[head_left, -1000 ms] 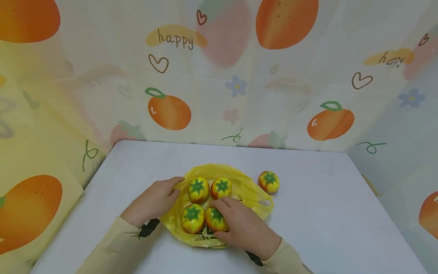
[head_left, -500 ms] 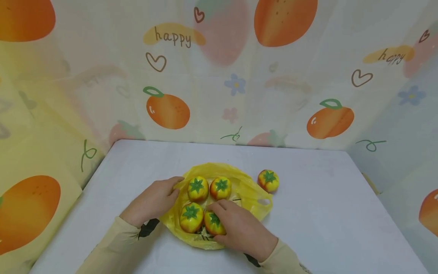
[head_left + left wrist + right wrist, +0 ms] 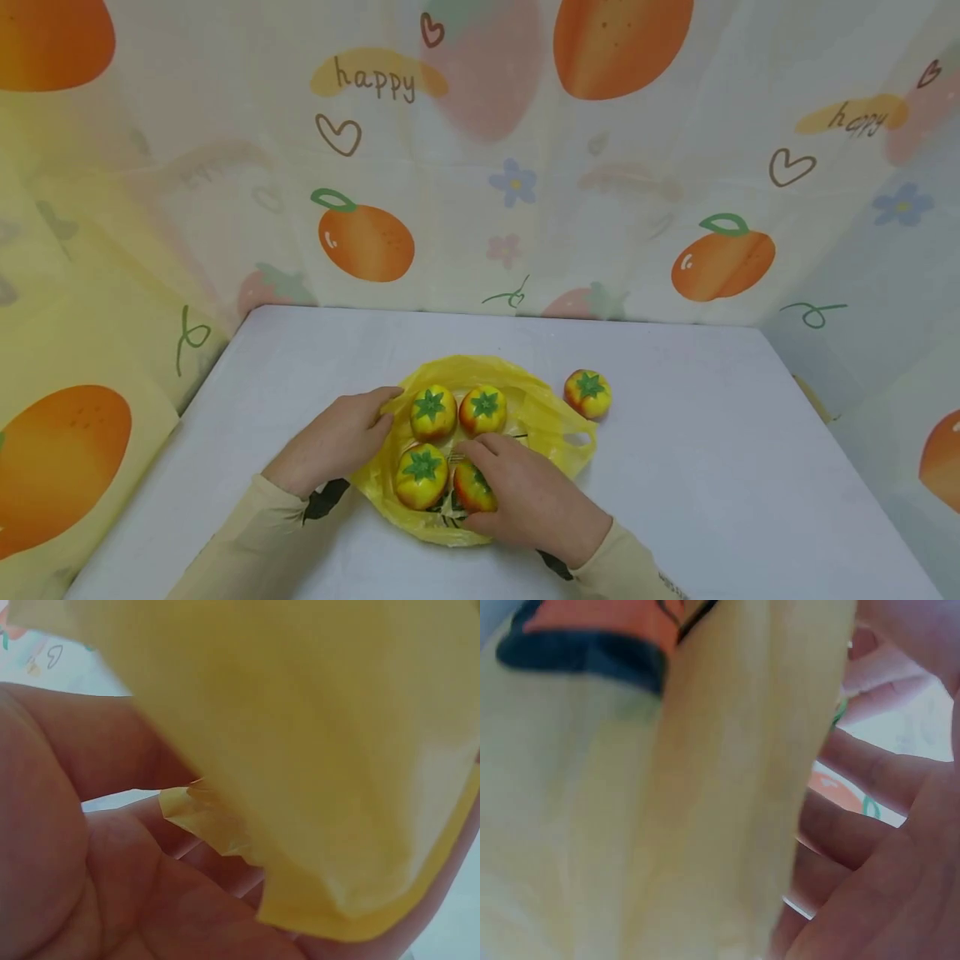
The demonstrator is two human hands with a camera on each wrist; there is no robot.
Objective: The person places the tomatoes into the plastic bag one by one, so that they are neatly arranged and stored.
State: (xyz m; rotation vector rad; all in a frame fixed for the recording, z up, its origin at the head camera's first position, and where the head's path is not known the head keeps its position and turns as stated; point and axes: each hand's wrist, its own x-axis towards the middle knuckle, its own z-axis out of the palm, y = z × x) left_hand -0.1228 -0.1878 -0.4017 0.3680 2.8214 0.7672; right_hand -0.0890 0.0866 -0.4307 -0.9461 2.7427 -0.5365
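A yellow plastic bag (image 3: 536,408) lies spread on the white table, its mouth facing up. Inside it sit several glossy yellow-red fruits with green star-shaped leaf caps, such as the back left fruit (image 3: 432,414), the back right fruit (image 3: 482,411) and the front left fruit (image 3: 422,477). My left hand (image 3: 341,440) holds the bag's left rim; in the left wrist view yellow film (image 3: 300,750) passes between thumb and fingers. My right hand (image 3: 536,496) reaches into the bag, fingers and thumb around the front right fruit (image 3: 472,486), which is tilted and partly hidden.
One more yellow-red fruit (image 3: 588,393) lies on the white table (image 3: 712,467), outside the bag near its right handle loop. A printed cloth backdrop (image 3: 465,183) rises behind the table's far edge and along both sides.
The front right fruit has shifted slightly and tilted under my right hand, so its green cap shows less. My left hand stays at the bag's rim. The head view has shifted a little.
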